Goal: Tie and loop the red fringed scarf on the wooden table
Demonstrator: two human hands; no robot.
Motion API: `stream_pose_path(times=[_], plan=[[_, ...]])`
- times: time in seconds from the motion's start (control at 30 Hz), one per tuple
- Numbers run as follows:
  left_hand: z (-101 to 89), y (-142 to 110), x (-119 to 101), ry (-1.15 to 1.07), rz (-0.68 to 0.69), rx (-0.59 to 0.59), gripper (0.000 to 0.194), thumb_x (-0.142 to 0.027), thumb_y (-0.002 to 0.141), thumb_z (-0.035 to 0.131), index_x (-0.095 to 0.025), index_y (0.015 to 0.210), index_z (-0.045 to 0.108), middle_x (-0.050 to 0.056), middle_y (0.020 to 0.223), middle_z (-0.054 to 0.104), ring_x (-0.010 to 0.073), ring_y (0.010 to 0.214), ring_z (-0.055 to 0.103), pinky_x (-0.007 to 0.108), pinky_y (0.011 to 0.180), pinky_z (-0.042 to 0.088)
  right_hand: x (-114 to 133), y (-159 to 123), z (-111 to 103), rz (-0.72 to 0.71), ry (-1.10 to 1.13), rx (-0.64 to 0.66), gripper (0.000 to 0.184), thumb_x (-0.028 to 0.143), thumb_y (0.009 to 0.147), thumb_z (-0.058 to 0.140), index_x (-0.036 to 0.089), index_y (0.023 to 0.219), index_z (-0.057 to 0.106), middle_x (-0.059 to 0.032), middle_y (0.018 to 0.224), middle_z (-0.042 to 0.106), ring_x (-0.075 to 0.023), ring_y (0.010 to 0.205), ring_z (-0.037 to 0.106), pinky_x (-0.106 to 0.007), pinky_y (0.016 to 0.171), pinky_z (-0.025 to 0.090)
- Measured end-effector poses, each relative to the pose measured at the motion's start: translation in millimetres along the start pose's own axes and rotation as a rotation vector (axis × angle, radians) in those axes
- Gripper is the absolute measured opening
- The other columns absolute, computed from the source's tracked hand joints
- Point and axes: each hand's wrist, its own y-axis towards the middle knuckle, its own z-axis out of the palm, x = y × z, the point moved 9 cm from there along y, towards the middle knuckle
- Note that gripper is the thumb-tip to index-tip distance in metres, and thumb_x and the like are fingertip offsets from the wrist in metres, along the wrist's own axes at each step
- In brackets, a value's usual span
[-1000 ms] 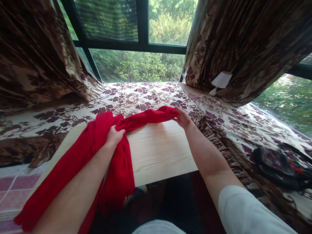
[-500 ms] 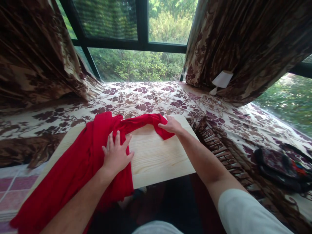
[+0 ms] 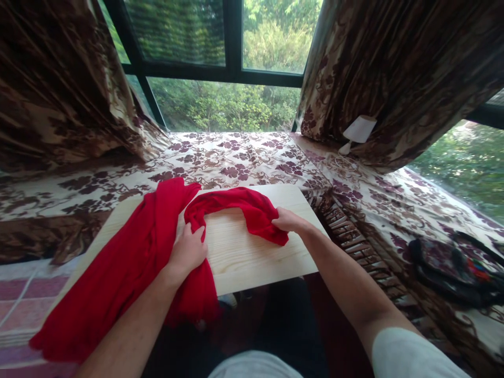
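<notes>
A long red scarf (image 3: pixel 129 262) lies across a pale wooden table (image 3: pixel 232 262), its wide part draped over the left side and a fringed end hanging off the front edge. From there a narrower strip arches along the back of the tabletop to the right. My left hand (image 3: pixel 190 249) is closed on the scarf near the middle, fingers bunching the cloth. My right hand (image 3: pixel 286 219) pinches the strip near its right end, which lies low over the wood. Part of the scarf is hidden beneath my left hand and forearm.
Behind the table runs a window seat with a floral cover (image 3: pixel 236 157). A small white lamp (image 3: pixel 359 129) stands at the back right by the curtain (image 3: pixel 354 68). On the right seat lies a black bag (image 3: pixel 452 273). Pink and white striped fabric (image 3: pixel 31 294) is at the left.
My left hand has gone from lying spread on the scarf to gripping it. The right hand has moved right and slightly nearer, drawing the scarf's end with it.
</notes>
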Motion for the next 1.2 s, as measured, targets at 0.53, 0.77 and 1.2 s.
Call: stream_pose_path(times=[0.53,0.77,1.2], plan=[[-26.2,43,-21,-0.528,-0.045,-0.186,0.047,-0.022,0.081,0.058,-0.017,0.128,0.064,0.016,0.141,0.056,0.0335,0.134,0.049,0.049,0.117,0.033,-4,-4,-48,-0.039,-0.078,-0.261,0.030,0.012,0.061,0.058,0.019,0.089,0.059,-0.0030,0.084,0.067,-0.0203,0.079,0.061,-0.025,0.063,0.040],[49.4,46,-106,-1.664,-0.509,0.358,0.028,-0.033,0.086,0.062,-0.015,0.108,0.059,0.014,0.109,0.064,0.0191,0.078,0.069,0.032,0.069,0.059,16,-16,-67,-0.148,0.329,-0.423,0.034,0.017,0.063,0.052,0.019,0.097,0.056,-0.0004,0.082,0.065,-0.0184,0.074,0.061,-0.026,0.062,0.045],[56.8,90,-117,-1.861,-0.656,0.079,0.059,-0.031,0.083,0.054,-0.031,0.140,0.039,0.011,0.140,0.050,0.0269,0.122,0.059,0.042,0.085,0.057,-16,-24,-9,-0.062,-0.245,-0.118,0.058,0.037,0.063,0.081,0.018,0.114,0.061,-0.0107,0.114,0.067,-0.0256,0.093,0.066,-0.028,0.074,0.048]])
